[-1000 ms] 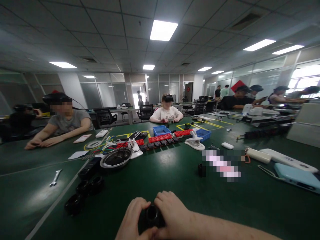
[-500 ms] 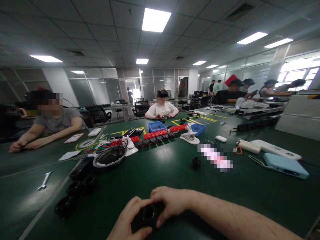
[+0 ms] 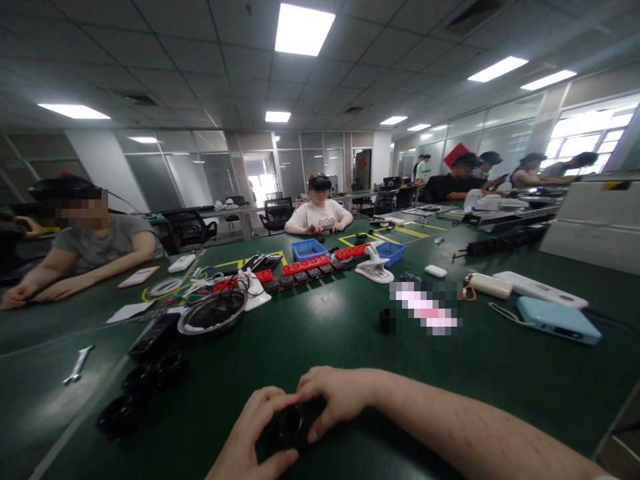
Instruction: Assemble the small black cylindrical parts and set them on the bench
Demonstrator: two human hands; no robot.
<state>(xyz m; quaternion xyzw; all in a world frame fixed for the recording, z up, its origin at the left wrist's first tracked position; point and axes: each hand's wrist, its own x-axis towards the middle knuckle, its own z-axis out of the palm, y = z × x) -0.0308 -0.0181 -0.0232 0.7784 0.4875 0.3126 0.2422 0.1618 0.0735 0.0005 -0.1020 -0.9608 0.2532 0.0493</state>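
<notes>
At the near edge of the green table, a black ring-shaped part (image 3: 291, 427) with a round opening sits between my hands. My left hand (image 3: 253, 433) curves around its left side, thumb below and fingers above. From the right, my right hand (image 3: 337, 399) grips the same part with thumb and fingers. Its underside is hidden, and its exact kind is too dark to make out. Several similar black ring-shaped parts (image 3: 120, 415) lie to the left of my hands. Another small black part (image 3: 386, 321) stands farther off to the right.
A wrench (image 3: 79, 365) lies at left. Beyond my hands are a round metal dish (image 3: 213, 313), a red-and-black strip (image 3: 306, 265), blue bins (image 3: 309, 250) and a white clip stand (image 3: 374, 267). A light-blue box (image 3: 557, 320) lies at right. Other people sit around the table.
The view has shifted a little, so the table's things appear slightly farther left and higher. Both hands keep hold of the black part with almost the same grip.
</notes>
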